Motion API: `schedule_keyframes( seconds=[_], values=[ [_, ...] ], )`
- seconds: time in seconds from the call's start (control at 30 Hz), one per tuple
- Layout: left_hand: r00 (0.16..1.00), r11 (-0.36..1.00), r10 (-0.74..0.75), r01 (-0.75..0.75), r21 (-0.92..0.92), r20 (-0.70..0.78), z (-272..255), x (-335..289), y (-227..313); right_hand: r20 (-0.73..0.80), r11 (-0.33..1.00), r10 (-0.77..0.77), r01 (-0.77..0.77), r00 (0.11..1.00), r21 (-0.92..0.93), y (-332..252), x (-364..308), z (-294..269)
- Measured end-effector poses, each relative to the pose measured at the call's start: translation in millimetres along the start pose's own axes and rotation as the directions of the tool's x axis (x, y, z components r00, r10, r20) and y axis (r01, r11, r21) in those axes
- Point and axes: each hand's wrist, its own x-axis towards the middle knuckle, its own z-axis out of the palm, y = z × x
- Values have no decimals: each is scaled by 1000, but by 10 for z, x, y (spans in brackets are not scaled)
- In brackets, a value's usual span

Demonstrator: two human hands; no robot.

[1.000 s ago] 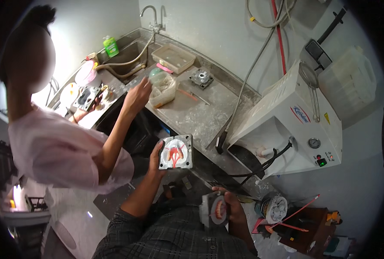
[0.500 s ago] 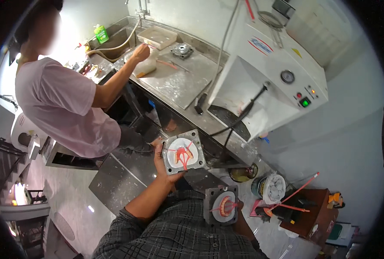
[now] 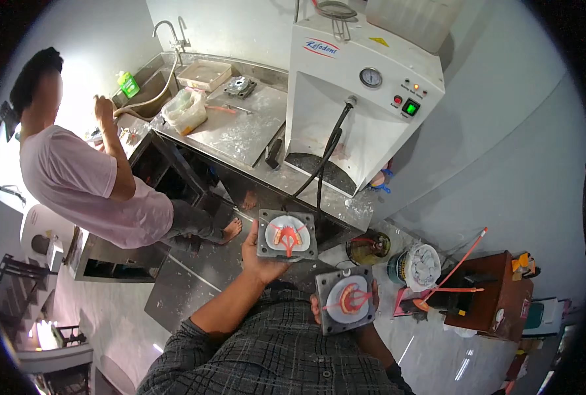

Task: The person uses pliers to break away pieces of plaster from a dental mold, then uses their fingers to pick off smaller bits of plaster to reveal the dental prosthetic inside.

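Observation:
My left hand (image 3: 259, 264) is wrapped round the left side and underside of a square grey metal dental flask half (image 3: 309, 251). White plaster fills it, with a small toothed denture piece and branching red wax strips on top. To its right and a little nearer, my right hand (image 3: 374, 296) grips a second dental flask half (image 3: 324, 284) by its edges. This one bears a horseshoe-shaped pink denture (image 3: 346, 304) with teeth and red wax strips in white plaster. Both halves face upward, held apart in front of my checked shirt. My palms are mostly hidden.
A steel counter (image 3: 240, 141) ahead carries a plastic bag (image 3: 184, 112), another metal flask part (image 3: 239, 87) and a white tray (image 3: 204, 75). A white blasting cabinet (image 3: 385, 72) stands at its right. A co-worker (image 3: 76, 178) is at left. A bucket (image 3: 413, 268) sits on the floor at right.
My right hand has raised its flask half and turned it more toward view. The left flask half has tilted slightly. The co-worker's hand has moved left, away from the bag. The view has shifted.

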Motion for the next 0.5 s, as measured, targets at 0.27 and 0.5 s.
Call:
schedule_keyframes(
  seconds=[0.27,0.5],
  values=[
    [956,943,62,37,330,-286,354,-139,-178,13,781,-597,584,802,-221,-202,-106,605],
    [978,837,113,1,548,-174,534,-106,-495,142,562,-679,635,720,-531,-207,-7,1180]
  ],
)
